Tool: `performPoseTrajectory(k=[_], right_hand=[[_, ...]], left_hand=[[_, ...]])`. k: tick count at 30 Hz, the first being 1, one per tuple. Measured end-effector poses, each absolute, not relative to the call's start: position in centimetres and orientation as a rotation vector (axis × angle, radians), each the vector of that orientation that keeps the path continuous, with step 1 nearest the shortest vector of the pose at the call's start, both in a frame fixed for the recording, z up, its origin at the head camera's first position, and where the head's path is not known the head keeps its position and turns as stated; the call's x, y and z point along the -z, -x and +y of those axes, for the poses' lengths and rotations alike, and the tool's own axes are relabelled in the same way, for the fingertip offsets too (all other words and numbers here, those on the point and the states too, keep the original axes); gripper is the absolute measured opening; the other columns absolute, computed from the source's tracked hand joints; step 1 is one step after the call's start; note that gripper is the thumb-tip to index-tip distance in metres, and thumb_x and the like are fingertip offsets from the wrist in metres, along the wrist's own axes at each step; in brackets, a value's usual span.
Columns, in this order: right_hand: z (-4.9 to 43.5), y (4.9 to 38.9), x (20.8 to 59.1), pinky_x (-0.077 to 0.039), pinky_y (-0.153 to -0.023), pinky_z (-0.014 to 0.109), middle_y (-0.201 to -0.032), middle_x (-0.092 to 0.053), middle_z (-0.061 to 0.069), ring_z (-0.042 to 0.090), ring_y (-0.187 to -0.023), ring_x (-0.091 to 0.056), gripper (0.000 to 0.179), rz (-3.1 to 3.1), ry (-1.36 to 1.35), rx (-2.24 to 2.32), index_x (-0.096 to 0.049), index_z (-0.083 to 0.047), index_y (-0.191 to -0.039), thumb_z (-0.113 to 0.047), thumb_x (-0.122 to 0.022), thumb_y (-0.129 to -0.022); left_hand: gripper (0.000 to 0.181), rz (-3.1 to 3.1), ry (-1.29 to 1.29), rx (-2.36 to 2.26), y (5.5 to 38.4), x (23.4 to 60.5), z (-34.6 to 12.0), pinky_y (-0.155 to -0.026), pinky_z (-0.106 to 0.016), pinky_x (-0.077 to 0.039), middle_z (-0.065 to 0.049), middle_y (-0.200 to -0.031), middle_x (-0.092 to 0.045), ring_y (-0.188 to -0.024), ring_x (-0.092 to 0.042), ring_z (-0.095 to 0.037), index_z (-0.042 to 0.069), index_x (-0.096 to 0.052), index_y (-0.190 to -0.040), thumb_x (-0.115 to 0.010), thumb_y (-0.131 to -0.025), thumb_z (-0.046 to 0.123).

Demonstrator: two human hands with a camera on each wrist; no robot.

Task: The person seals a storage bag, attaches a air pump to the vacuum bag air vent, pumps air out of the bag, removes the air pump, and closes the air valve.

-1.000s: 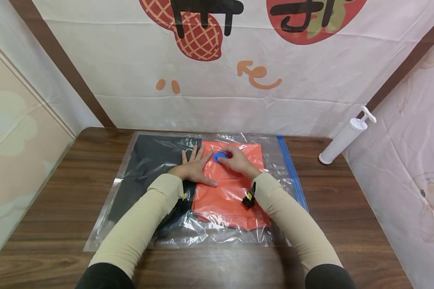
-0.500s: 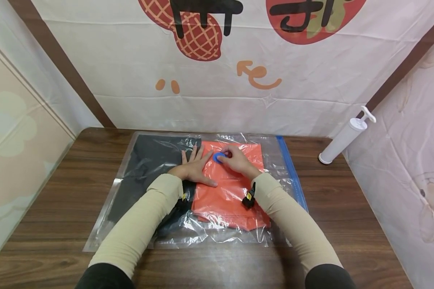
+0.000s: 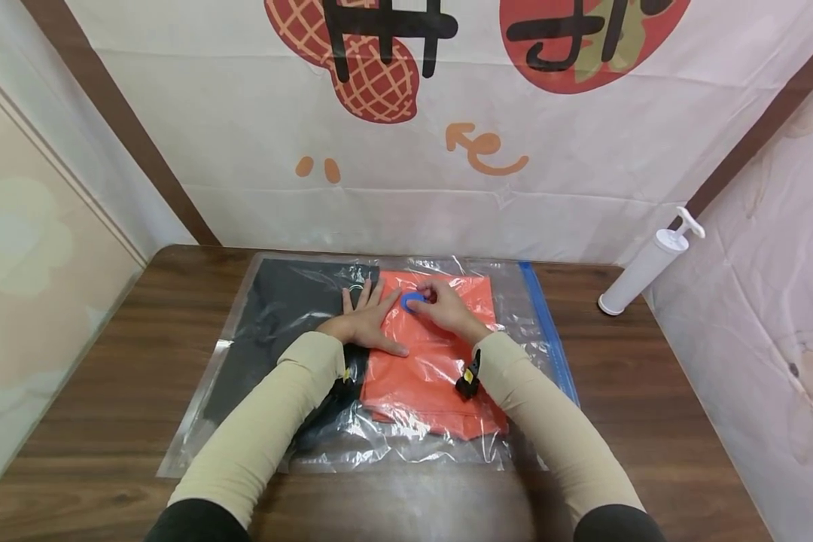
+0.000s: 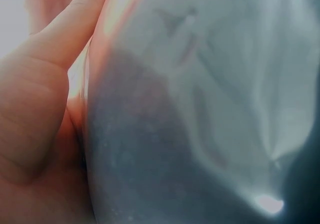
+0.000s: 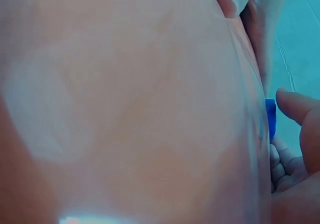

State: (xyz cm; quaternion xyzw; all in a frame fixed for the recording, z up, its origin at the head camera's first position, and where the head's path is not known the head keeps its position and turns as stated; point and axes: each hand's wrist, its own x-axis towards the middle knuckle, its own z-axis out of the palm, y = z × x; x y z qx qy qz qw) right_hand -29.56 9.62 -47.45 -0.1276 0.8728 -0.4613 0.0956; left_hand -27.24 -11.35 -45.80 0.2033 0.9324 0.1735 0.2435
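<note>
A clear plastic vacuum storage bag lies flat, with folded black cloth and folded orange cloth inside. My left hand rests on it with fingers spread, across the border between the two cloths. Thumb and fingers of my right hand pinch the round blue valve cap over the orange cloth. From the right wrist, the blue valve cap shows edge-on beside my fingers. In the left wrist view, bag film fills most of the picture next to my left hand.
A blue zip strip runs along the bag's right end. A white hand pump stands tilted at the right edge of the brown wooden table. Printed cloth hangs behind the table, and more fabric borders both sides.
The head view has shifted slightly, so everything sits a little lower in the picture. Both hands keep their places on the bag.
</note>
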Motion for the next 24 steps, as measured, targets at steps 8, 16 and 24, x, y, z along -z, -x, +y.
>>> performPoseTrajectory(k=[8,16,24], right_hand=[[9.77,29.54,47.87,-0.045,-0.088,0.034,-0.106,-0.062,0.013,0.024,-0.096,-0.055,0.027,2.566,0.396,1.398,-0.065,0.002,-0.122,-0.007,-0.065,-0.096],[9.6,29.5,47.66,-0.045,-0.089,0.034,-0.108,-0.061,0.013,0.024,-0.097,-0.055,0.037,2.549,0.369,1.405,-0.062,0.0,-0.134,-0.01,-0.064,-0.098],[9.64,29.52,47.86,-0.045,-0.087,0.034,-0.104,-0.059,0.01,0.022,-0.095,-0.054,0.027,2.573,0.357,1.387,-0.063,0.0,-0.121,-0.016,-0.068,-0.1]], left_hand=[[0.125,2.565,-0.564,-0.481,27.08,46.1,-11.32,-0.108,-0.071,0.023,-0.019,-0.167,0.018,-0.15,0.027,-0.04,0.022,0.002,-0.165,-0.075,-0.078,0.069],[0.126,2.554,-0.56,-0.478,27.07,46.06,-11.34,-0.108,-0.07,0.024,-0.018,-0.167,0.018,-0.149,0.028,-0.039,0.022,0.003,-0.165,-0.074,-0.078,0.07],[0.125,2.556,-0.558,-0.48,27.14,46.02,-11.3,-0.108,-0.07,0.024,-0.017,-0.167,0.019,-0.149,0.028,-0.039,0.023,0.003,-0.165,-0.075,-0.078,0.07]])
